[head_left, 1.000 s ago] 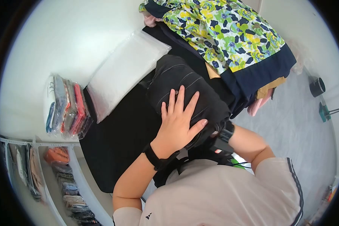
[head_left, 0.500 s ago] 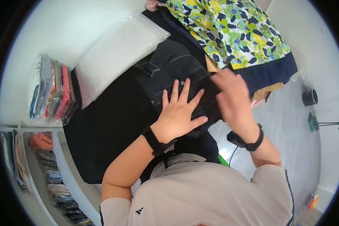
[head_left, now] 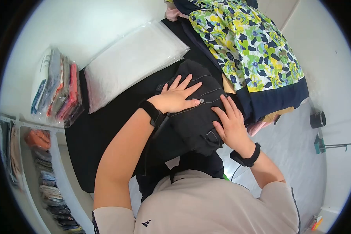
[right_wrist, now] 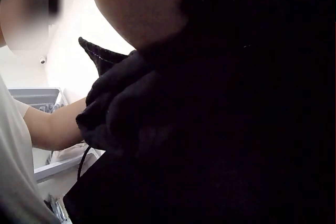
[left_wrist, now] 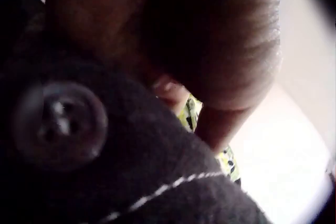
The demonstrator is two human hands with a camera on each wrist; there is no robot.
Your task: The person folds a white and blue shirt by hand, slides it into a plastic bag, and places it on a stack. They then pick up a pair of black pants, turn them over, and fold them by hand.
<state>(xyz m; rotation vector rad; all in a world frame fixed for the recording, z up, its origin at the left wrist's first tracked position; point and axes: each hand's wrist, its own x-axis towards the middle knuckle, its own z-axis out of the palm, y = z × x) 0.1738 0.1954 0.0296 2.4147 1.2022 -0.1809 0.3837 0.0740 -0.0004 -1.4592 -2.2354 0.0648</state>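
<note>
A folded black jacket (head_left: 191,117) with pale stitching and round buttons lies on the black table, in front of me in the head view. My left hand (head_left: 176,97) rests palm down on its upper left part, fingers spread. On its right edge lies my right hand (head_left: 232,124), with fingers extended over the cloth. A dark button (left_wrist: 60,125) and a line of white stitching show close up beneath my left hand in the left wrist view. Bunched dark folds of the jacket (right_wrist: 123,103) fill much of the right wrist view.
Flat clear plastic bags (head_left: 132,64) lie at the table's back left, beside a row of bagged garments (head_left: 58,89). A floral garment (head_left: 249,46) with navy trim covers a clothes pile at back right. Shelves of bagged clothes (head_left: 52,195) stand at left.
My right hand has come up from the jacket's near right side and now lies on its right edge. My left hand has shifted toward the far left part. The jacket lies flatter.
</note>
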